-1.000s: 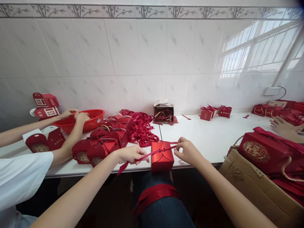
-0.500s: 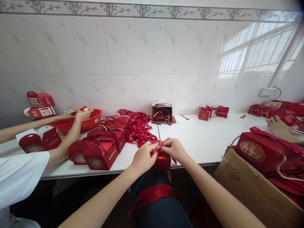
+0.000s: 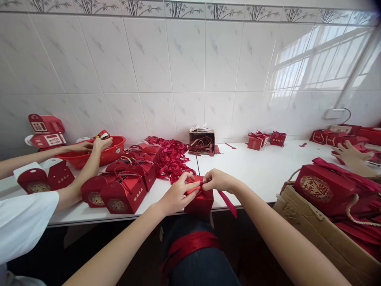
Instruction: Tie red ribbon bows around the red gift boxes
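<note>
A small red gift box (image 3: 200,202) sits at the front edge of the white table, directly before me. My left hand (image 3: 179,192) lies over its left upper side, fingers bent towards a dark red ribbon (image 3: 228,204) at the top. From the right, my right hand (image 3: 219,180) pinches the ribbon close to the left fingertips. One ribbon tail hangs free past the box's right side. My fingers partly hide where the ribbon crosses the lid. More red ribbon (image 3: 193,243) is draped over my dark-clothed leg.
Red handled boxes (image 3: 123,196) and a ribbon heap (image 3: 172,157) stand left. A small carton (image 3: 202,141) holds scraps. A co-worker's hands reach over a red basin (image 3: 111,153). A cardboard box (image 3: 315,226) bears large red boxes on the right; another person's hand (image 3: 351,157) is beyond.
The ribbon loop between my hands has drawn in, and a longer tail now trails to the right. My left fingers have spread across the lid. The co-worker's hand has shifted over the basin.
</note>
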A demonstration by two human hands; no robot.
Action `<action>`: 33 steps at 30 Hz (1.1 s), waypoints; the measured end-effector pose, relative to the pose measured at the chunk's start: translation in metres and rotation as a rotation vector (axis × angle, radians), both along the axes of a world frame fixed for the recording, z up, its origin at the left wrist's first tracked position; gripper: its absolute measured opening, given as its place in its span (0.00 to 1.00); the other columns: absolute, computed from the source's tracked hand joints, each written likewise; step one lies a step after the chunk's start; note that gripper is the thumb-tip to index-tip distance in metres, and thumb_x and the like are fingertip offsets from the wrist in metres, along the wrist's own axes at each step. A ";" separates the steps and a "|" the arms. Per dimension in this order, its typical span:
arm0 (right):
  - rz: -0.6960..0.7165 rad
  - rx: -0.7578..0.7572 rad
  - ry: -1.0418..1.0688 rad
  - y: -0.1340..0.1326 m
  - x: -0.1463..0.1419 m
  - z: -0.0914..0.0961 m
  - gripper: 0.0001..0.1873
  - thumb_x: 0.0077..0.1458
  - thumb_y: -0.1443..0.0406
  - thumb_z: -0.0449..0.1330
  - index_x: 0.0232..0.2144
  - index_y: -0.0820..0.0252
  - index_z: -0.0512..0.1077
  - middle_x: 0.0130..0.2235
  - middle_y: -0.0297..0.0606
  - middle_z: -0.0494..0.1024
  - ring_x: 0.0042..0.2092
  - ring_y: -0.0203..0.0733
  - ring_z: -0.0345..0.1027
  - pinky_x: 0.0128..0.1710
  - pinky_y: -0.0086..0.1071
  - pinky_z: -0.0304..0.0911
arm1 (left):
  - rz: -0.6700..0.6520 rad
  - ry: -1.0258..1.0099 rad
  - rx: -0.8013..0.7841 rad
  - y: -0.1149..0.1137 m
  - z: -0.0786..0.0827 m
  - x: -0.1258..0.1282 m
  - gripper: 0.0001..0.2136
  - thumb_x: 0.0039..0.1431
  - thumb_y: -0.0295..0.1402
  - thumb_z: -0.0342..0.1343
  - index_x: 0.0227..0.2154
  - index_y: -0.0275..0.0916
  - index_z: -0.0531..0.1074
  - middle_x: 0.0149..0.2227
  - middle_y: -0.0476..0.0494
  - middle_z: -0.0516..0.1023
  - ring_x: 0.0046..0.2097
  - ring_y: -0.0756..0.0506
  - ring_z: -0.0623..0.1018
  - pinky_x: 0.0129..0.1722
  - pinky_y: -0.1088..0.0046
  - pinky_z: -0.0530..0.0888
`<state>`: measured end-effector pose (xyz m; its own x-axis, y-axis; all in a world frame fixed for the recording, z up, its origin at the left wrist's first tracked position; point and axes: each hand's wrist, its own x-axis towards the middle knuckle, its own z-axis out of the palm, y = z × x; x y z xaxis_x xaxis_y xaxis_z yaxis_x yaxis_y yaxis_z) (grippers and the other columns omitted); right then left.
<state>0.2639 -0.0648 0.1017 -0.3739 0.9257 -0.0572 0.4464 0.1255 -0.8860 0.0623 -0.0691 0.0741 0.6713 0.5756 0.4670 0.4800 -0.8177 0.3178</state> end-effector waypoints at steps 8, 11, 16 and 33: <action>0.072 0.051 -0.057 0.007 -0.004 -0.006 0.05 0.35 0.65 0.57 0.16 0.63 0.66 0.18 0.26 0.57 0.23 0.29 0.45 0.23 0.27 0.42 | -0.073 0.017 -0.105 0.027 0.018 0.000 0.08 0.54 0.35 0.58 0.36 0.43 0.79 0.38 0.45 0.68 0.33 0.51 0.71 0.35 0.76 0.70; 0.094 0.079 -0.070 0.008 -0.006 -0.006 0.07 0.35 0.65 0.58 0.14 0.62 0.64 0.18 0.27 0.57 0.24 0.29 0.46 0.23 0.28 0.42 | -0.113 0.018 -0.140 0.034 0.022 -0.001 0.06 0.51 0.34 0.61 0.32 0.44 0.80 0.36 0.45 0.70 0.37 0.49 0.72 0.37 0.75 0.70; 0.131 0.099 -0.078 0.012 -0.003 -0.008 0.08 0.37 0.63 0.59 0.15 0.63 0.66 0.19 0.27 0.57 0.24 0.29 0.46 0.23 0.27 0.43 | -0.093 -0.083 -0.219 0.039 0.018 0.002 0.04 0.48 0.32 0.63 0.29 0.44 0.81 0.32 0.47 0.71 0.35 0.49 0.72 0.37 0.74 0.70; -0.101 0.502 -0.311 -0.001 0.015 -0.014 0.03 0.41 0.67 0.59 0.19 0.60 0.70 0.41 0.42 0.71 0.44 0.46 0.63 0.48 0.39 0.56 | 0.055 -0.022 -0.323 0.028 0.038 -0.023 0.09 0.54 0.39 0.52 0.26 0.39 0.71 0.39 0.42 0.70 0.47 0.42 0.67 0.50 0.60 0.66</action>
